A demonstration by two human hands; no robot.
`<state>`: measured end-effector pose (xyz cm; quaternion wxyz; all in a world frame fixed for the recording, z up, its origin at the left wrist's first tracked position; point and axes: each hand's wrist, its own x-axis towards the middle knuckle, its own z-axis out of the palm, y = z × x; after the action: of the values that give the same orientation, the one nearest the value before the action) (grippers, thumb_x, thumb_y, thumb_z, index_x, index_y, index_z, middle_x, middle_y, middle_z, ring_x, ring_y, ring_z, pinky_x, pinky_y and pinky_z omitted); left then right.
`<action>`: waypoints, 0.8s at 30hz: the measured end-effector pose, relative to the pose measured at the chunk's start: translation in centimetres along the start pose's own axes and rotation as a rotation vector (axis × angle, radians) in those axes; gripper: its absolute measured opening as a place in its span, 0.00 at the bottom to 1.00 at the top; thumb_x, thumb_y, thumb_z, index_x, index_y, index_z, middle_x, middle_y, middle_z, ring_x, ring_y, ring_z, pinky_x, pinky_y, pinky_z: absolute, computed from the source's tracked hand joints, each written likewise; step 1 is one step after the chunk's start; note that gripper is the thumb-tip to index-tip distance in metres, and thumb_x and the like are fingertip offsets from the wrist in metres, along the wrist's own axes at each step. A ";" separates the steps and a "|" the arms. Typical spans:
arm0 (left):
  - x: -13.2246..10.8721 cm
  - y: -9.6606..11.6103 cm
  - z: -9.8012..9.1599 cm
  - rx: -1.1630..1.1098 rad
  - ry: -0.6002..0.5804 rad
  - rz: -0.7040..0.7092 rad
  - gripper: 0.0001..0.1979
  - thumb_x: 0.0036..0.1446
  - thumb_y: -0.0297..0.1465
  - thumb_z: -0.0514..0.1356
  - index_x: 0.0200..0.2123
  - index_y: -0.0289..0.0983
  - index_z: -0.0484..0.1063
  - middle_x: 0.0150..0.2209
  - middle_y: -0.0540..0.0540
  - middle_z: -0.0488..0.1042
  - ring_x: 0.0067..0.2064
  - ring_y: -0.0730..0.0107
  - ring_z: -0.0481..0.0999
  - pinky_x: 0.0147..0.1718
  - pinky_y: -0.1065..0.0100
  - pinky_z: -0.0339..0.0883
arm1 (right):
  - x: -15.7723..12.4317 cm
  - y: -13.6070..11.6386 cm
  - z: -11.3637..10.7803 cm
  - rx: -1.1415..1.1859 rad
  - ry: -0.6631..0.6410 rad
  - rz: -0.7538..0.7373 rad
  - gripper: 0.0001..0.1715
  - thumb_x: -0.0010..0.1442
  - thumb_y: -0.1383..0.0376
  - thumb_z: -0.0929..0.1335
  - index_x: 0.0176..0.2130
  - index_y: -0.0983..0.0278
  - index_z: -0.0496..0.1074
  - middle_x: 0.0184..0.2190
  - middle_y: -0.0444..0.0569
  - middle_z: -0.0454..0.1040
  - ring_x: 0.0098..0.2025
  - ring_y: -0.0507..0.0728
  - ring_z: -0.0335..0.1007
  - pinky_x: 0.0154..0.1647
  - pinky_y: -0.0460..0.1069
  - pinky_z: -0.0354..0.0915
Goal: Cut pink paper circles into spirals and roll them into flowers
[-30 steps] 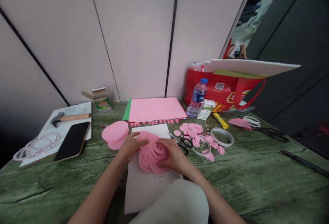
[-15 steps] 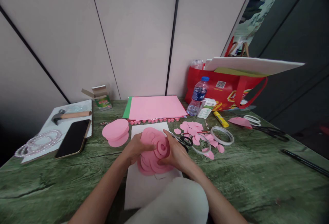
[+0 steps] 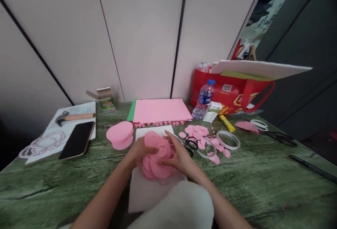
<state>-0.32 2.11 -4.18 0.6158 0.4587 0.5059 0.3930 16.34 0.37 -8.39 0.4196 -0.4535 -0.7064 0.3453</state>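
Note:
A pink paper flower (image 3: 156, 155) made of layered round petals is held between both hands above a white sheet (image 3: 147, 190) on the green table (image 3: 263, 183). My left hand (image 3: 138, 152) grips its left side with the thumb on top. My right hand (image 3: 179, 155) holds its right side, fingers curled against the petals. A stack of pink paper circles (image 3: 119, 134) lies just left of the flower. Loose pink petals (image 3: 197, 132) lie to the right.
Black scissors (image 3: 189, 145) and tape rings (image 3: 228, 139) lie right of my hands. Pink paper sheets (image 3: 160, 109), a water bottle (image 3: 204, 99), a glue stick (image 3: 225, 123) and a red bag (image 3: 231, 94) stand behind. A phone (image 3: 77, 139), hammer (image 3: 73, 117) and beads (image 3: 42, 145) lie left.
Both hands have lifted the pink flower off the white sheet and tilted it up, gathering the petals closer together.

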 end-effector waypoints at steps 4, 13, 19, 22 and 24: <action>0.5 1.4 -3.3 -0.040 0.090 -0.003 0.22 0.27 0.27 0.69 0.32 0.30 0.71 0.30 0.40 0.76 0.33 0.56 0.75 0.33 0.59 0.70 | 0.0 0.3 -0.1 0.017 0.104 -0.050 0.42 0.49 0.58 0.68 0.58 0.59 0.47 0.53 0.56 0.59 0.52 0.60 0.59 0.50 0.57 0.59; 0.5 3.9 -12.0 -0.120 0.576 0.054 0.21 0.27 0.21 0.68 0.31 0.32 0.71 0.31 0.43 0.76 0.31 0.63 0.75 0.26 0.65 0.72 | -0.6 0.3 0.4 -0.424 -0.480 -0.087 0.62 0.28 0.51 0.75 0.58 0.66 0.52 0.61 0.59 0.43 0.62 0.65 0.33 0.60 0.60 0.36; 1.8 2.3 -13.0 0.009 0.700 0.060 0.24 0.27 0.25 0.69 0.35 0.30 0.70 0.33 0.41 0.76 0.31 0.63 0.75 0.26 0.66 0.71 | -0.8 -0.5 -0.2 -0.475 -0.486 -0.092 0.52 0.28 0.52 0.75 0.52 0.62 0.61 0.58 0.57 0.52 0.60 0.66 0.42 0.58 0.60 0.42; 2.5 1.4 -14.0 0.129 0.823 0.107 0.36 0.23 0.30 0.70 0.43 0.29 0.67 0.37 0.39 0.73 0.33 0.62 0.74 0.25 0.68 0.68 | -1.0 -1.5 -0.2 -0.477 -0.457 -0.093 0.35 0.31 0.54 0.75 0.41 0.59 0.70 0.48 0.52 0.63 0.53 0.64 0.55 0.50 0.56 0.56; 3.1 0.8 -14.8 0.344 0.919 0.164 0.41 0.26 0.36 0.68 0.48 0.29 0.63 0.39 0.38 0.72 0.34 0.60 0.73 0.26 0.67 0.67 | -1.1 -2.0 -0.1 -0.489 -0.506 -0.057 0.25 0.35 0.56 0.74 0.36 0.58 0.72 0.41 0.49 0.66 0.44 0.60 0.63 0.42 0.51 0.61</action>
<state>-14.35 7.71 -5.23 0.2116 0.3713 0.7449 0.5123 15.99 -1.32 -6.94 0.1195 -0.4210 -0.8621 0.2555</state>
